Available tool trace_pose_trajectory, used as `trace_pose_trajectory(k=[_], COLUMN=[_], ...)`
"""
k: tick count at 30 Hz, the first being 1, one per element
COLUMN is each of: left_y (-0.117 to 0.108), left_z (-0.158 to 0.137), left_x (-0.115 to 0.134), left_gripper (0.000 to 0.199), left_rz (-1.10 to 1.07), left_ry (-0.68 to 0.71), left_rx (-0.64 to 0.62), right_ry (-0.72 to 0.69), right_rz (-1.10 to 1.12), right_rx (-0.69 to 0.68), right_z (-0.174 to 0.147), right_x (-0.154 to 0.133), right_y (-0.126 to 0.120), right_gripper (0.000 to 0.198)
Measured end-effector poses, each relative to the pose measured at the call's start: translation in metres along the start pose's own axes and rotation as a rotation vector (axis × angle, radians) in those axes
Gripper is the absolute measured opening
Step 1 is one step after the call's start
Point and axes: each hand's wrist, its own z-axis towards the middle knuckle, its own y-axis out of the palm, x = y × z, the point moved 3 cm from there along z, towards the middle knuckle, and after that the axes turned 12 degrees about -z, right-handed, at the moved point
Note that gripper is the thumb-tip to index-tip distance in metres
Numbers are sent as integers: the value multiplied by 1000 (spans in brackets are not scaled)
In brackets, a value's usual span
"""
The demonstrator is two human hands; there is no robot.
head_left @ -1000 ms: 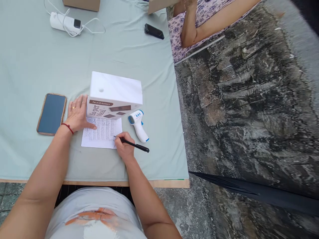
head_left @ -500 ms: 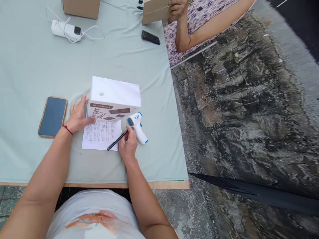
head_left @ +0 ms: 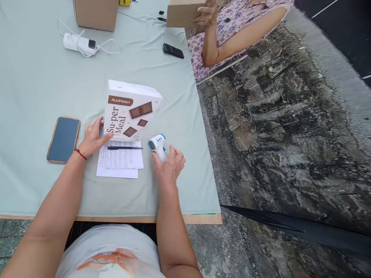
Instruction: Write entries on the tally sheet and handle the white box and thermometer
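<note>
A white NutriMotion Super Meal box stands tilted on the table, its printed front facing me. My left hand grips its lower left edge, thumb on the front and fingers at the side. Below the box lie sheets of paper covered in small writing, with a black pen across them. My right hand is over the handle of a white and blue infrared thermometer, thumb at its left and fingers spread to its right. The handle's lower end is hidden under this hand.
A smartphone in a brown case lies left of my left hand. Farther back are a white device with a cable, a cardboard box and a black phone-like object. Another person's hand holds a carton.
My right hand has let go of the pen, which now lies on the papers, and moved right onto the thermometer's handle. The box has tipped back, showing more of its front.
</note>
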Motion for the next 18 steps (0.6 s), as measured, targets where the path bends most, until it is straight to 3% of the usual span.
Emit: trace_pose_trajectory(k=[4,7,9,12,18], left_y=[-1,-4,-5,-7,-7], left_z=[3,4,3,3,2], left_x=[1,4,5,5,2], left_gripper=[56,53,52,51,51], left_rz=[-6,24,53,78,77], left_ry=[38,83,91,89,94], left_rx=[63,83,75,65,54], right_ry=[80,182,225,167,66], right_rz=[-51,218,467,820,1302], right_rx=[-296,-295,-259,-257,-380], right_z=[14,12,8,1,7], right_x=[14,4,-11,-45,-115], right_y=[2,0,-5,-16,-33], right_gripper=[47,46,51,50,40])
